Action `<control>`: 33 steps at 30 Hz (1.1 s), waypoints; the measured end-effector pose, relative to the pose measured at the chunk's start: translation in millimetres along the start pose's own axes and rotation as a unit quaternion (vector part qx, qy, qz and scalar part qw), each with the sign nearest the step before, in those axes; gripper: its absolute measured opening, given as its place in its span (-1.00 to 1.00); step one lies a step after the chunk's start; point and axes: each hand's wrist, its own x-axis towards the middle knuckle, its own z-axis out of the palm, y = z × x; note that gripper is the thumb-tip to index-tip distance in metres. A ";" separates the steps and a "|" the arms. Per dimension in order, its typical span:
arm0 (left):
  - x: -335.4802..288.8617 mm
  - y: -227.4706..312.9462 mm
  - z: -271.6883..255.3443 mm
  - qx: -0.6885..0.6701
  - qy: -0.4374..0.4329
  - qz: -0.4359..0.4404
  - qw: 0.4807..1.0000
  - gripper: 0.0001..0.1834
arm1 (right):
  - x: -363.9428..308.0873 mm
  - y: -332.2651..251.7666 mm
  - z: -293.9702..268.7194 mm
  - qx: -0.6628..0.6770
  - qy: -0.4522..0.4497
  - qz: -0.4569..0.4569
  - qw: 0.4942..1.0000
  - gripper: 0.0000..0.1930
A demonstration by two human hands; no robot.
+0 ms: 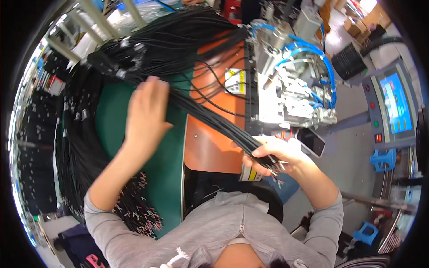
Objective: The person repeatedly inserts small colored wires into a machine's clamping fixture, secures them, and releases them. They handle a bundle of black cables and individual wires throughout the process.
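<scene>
My right hand (275,154) is closed around a bundle of black cables (214,119), close to its end, where thin coloured wires stick out past the fingers. From there the bundle runs up and left toward a big heap of black cables (178,38) at the back of the table. My left hand (149,109) is flat, fingers stretched out and thumb apart, its fingertips by the far part of the bundle. Whether they touch it I cannot tell. A few loose cables (219,82) curve over the orange board (210,149).
More black cables (82,147) hang in a thick loop on the left, with coloured wire ends below. A metal machine with blue air tubes (295,76) stands at the right, a phone (311,142) beside it. Farther right is a control panel with a lit screen (395,102).
</scene>
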 end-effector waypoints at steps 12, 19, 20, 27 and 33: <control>27.2 119.3 55.2 -0.345 0.147 0.341 0.862 -0.61 | -52.8 58.1 -29.5 -0.234 0.255 -0.257 0.902 -0.59; 29.8 125.4 58.7 -0.370 0.132 0.341 0.854 -0.68 | -14.4 60.8 -31.4 -0.435 0.303 -0.433 0.729 -0.73; 29.0 126.5 60.8 -0.382 0.141 0.333 0.850 -0.67 | -12.4 60.6 -32.4 -0.433 0.299 -0.446 0.724 -0.76; 33.5 126.1 45.7 -0.406 0.180 0.268 0.855 -0.74 | -3.3 65.5 -22.9 -0.331 0.388 -0.482 0.712 -0.81; 37.3 135.4 52.4 -0.389 0.147 0.262 0.871 -0.77 | 16.3 58.3 -8.8 -0.371 0.517 -0.497 0.590 -0.79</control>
